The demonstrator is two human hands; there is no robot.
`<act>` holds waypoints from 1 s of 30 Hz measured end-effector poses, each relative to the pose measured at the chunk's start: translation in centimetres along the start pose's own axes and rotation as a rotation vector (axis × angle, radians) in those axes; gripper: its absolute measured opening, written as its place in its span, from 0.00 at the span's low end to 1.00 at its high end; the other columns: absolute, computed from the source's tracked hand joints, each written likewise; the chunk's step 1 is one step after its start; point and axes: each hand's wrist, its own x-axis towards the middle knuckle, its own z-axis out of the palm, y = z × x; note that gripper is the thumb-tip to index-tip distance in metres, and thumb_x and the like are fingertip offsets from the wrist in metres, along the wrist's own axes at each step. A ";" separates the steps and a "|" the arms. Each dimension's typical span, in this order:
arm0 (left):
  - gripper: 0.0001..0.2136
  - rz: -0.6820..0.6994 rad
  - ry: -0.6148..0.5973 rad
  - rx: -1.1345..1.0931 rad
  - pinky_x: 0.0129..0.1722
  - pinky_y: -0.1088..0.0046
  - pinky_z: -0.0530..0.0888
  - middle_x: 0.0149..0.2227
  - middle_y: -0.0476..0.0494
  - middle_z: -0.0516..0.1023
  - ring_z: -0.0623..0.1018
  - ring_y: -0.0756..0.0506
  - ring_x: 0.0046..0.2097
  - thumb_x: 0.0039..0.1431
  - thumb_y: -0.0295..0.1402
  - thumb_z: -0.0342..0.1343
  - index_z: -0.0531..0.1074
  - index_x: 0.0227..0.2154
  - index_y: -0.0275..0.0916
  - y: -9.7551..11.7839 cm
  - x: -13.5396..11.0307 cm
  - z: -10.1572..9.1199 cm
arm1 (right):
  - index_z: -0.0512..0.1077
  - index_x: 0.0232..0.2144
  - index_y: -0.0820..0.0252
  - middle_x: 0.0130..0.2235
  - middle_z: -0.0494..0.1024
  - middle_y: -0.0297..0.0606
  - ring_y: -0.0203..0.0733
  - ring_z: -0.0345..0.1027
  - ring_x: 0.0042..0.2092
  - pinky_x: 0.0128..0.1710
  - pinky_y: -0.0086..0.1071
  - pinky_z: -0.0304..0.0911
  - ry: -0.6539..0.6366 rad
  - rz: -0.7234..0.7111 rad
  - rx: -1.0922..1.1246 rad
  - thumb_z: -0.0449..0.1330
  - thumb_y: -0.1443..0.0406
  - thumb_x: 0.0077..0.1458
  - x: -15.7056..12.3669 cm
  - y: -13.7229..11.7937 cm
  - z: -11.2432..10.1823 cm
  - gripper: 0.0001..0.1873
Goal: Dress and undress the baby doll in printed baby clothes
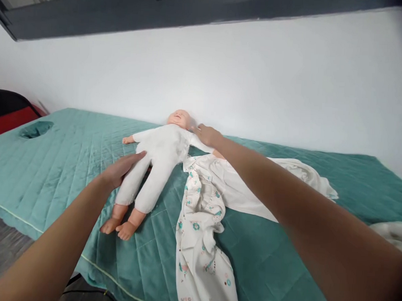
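Observation:
A baby doll (158,159) in a white bodysuit lies on its back on a teal quilted bed (68,161), head toward the wall. My left hand (121,169) rests flat against the doll's near leg and hip, fingers stretched out. My right hand (206,135) lies on the doll's shoulder beside its head, fingers extended and flat. A white patterned cloth (199,240) with teal and orange motifs is spread beside the doll and trails down to the bed's front edge.
A white wall rises right behind the bed. The bed cover has a face hole (36,129) at far left. More white fabric (394,232) lies at the right edge. A black and red object (7,113) stands at left. Grey floor shows below left.

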 end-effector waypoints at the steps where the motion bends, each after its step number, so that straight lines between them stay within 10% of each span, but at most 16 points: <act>1: 0.23 0.067 0.130 0.122 0.47 0.54 0.76 0.42 0.38 0.82 0.79 0.34 0.46 0.57 0.52 0.58 0.75 0.44 0.37 0.1 -0.6 0.3 | 0.67 0.55 0.66 0.55 0.75 0.56 0.53 0.70 0.54 0.52 0.40 0.62 -0.016 0.062 -0.051 0.37 0.43 0.69 -1.1 1.8 -0.3 0.36; 5: 0.18 0.494 0.653 0.677 0.50 0.52 0.72 0.50 0.31 0.77 0.76 0.31 0.52 0.61 0.45 0.54 0.72 0.47 0.38 0.3 -4.9 4.8 | 0.74 0.48 0.66 0.51 0.76 0.60 0.60 0.71 0.53 0.50 0.46 0.62 -0.066 0.253 -0.237 0.39 0.48 0.70 -7.0 8.4 -2.2 0.33; 9: 0.24 0.514 0.094 0.851 0.40 0.59 0.72 0.40 0.34 0.80 0.80 0.34 0.41 0.63 0.56 0.48 0.74 0.44 0.41 -2.1 -10.1 12.5 | 0.75 0.49 0.63 0.53 0.76 0.56 0.59 0.70 0.55 0.50 0.46 0.63 -0.118 0.263 -0.384 0.49 0.49 0.68 -12.8 11.2 -4.0 0.27; 11: 0.25 0.539 0.023 0.938 0.40 0.62 0.72 0.46 0.31 0.78 0.79 0.33 0.46 0.58 0.54 0.56 0.72 0.50 0.40 -3.6 -11.8 15.6 | 0.75 0.50 0.60 0.53 0.77 0.54 0.59 0.71 0.54 0.49 0.45 0.64 -0.135 0.219 -0.446 0.55 0.54 0.66 -15.0 10.9 -4.9 0.20; 18: 0.25 0.914 -0.101 0.871 0.52 0.62 0.72 0.52 0.41 0.77 0.76 0.38 0.54 0.52 0.19 0.52 0.71 0.52 0.46 -2.7 -15.5 19.9 | 0.71 0.54 0.53 0.52 0.77 0.49 0.55 0.71 0.52 0.45 0.42 0.62 -0.014 0.026 -0.529 0.45 0.60 0.70 -23.2 6.4 -7.6 0.19; 22: 0.25 1.186 -0.131 0.663 0.58 0.62 0.71 0.56 0.41 0.73 0.73 0.40 0.58 0.55 0.21 0.51 0.67 0.55 0.45 -0.3 -16.8 22.5 | 0.70 0.53 0.50 0.50 0.78 0.42 0.49 0.72 0.48 0.39 0.36 0.58 0.123 -0.077 -0.494 0.43 0.56 0.71 -30.2 4.4 -9.6 0.19; 26: 0.32 1.304 0.086 0.541 0.63 0.58 0.66 0.63 0.34 0.61 0.65 0.38 0.65 0.52 0.24 0.56 0.60 0.62 0.41 1.3 -17.7 25.6 | 0.70 0.53 0.49 0.47 0.78 0.38 0.46 0.72 0.45 0.36 0.33 0.54 0.223 -0.204 -0.446 0.43 0.53 0.72 -37.2 3.5 -11.9 0.20; 30: 0.11 1.363 0.144 0.727 0.67 0.49 0.57 0.54 0.40 0.74 0.68 0.35 0.61 0.57 0.28 0.56 0.73 0.43 0.44 3.0 -19.8 26.8 | 0.71 0.52 0.47 0.47 0.78 0.38 0.47 0.72 0.44 0.37 0.34 0.56 0.166 -0.202 -0.406 0.46 0.52 0.71 -42.7 3.9 -13.3 0.18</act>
